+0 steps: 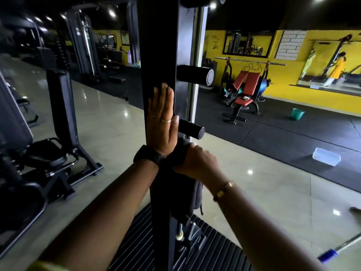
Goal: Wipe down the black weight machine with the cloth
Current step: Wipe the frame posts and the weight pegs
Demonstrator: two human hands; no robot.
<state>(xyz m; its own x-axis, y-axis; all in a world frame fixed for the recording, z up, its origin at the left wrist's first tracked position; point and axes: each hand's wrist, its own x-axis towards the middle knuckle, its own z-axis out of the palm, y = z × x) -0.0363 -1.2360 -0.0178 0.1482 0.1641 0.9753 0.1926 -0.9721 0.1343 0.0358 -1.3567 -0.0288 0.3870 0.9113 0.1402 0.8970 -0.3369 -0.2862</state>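
Note:
The black weight machine's upright post [166, 45] fills the middle of the view, with two black pegs sticking out to its right. My left hand [161, 120] lies flat against the post with straight fingers pointing up. Just below it, my right hand [195, 161] grips a dark cloth [177, 153] and presses it on the post, right beside my left wrist. The cloth's lower part hangs down along the post and is hard to tell from the black metal.
A ribbed black footplate [205, 243] lies at the post's base. A black seat machine [62, 122] stands to the left. On the right are a red bench [244, 94], a green bucket [298, 114], a clear plastic box [326, 159] and a blue-tipped pole [332, 253].

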